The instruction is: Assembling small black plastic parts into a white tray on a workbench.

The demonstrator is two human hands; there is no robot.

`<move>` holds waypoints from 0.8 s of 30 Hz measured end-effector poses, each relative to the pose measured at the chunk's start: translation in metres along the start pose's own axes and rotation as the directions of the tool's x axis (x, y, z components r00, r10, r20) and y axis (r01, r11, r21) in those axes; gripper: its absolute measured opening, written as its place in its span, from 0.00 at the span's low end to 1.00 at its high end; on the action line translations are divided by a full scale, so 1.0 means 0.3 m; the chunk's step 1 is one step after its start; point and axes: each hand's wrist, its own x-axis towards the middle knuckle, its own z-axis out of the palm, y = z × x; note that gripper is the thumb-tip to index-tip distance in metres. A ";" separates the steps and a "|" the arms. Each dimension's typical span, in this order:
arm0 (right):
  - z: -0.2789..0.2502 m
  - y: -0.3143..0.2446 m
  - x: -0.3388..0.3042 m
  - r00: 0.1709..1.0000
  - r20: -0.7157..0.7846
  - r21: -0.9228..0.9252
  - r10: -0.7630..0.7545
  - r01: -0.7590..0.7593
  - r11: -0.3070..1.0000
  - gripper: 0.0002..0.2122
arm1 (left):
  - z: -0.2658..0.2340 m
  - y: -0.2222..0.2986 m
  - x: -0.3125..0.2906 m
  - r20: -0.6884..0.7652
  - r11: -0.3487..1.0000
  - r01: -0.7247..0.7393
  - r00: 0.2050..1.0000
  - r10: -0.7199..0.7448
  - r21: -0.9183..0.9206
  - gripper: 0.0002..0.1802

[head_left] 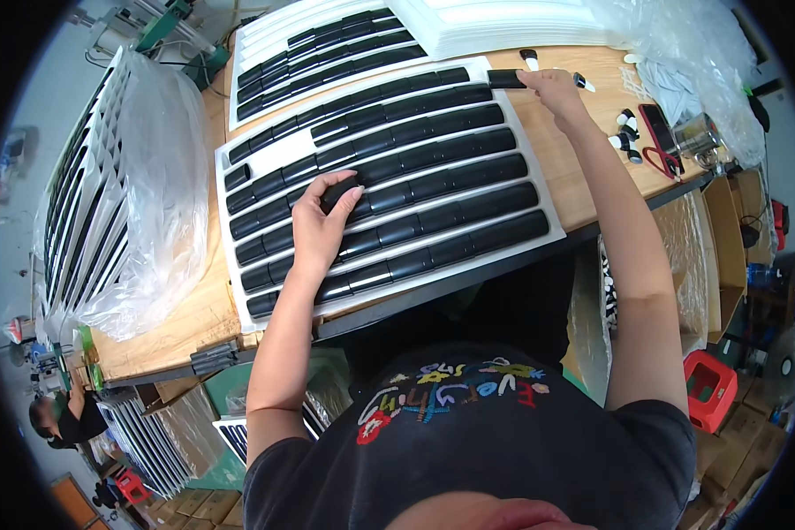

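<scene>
Lying on the wooden table [548,150], the white tray [280,153] with black pieces [442,156] is at my twelve o'clock. Over its middle my left hand [320,219] is curled, but whether it grips I cannot tell; towards one o'clock my right hand [556,94] pinches one black tube [504,79].

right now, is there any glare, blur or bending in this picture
Head view: the table curves along its front edge, and the corners go black; head view: glints on the black pieces and the left plastic bag; head view: background along the left rim looks soft.
</scene>
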 end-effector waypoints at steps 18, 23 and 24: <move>0.157 -0.042 0.012 0.975 0.013 -0.396 -0.223 0.210 0.894 0.15 | -0.002 -0.011 0.006 0.008 1.000 -0.015 1.000 0.015 -0.002 0.14; 0.004 0.147 0.271 0.837 -0.150 -0.829 -0.527 0.184 0.528 0.09 | 0.017 0.006 0.020 0.022 0.999 -0.031 0.999 0.030 0.041 0.14; 0.021 0.140 0.272 0.873 -0.011 -0.832 -0.487 0.262 0.489 0.07 | 0.005 -0.003 0.014 0.017 0.999 -0.031 0.999 0.030 0.044 0.14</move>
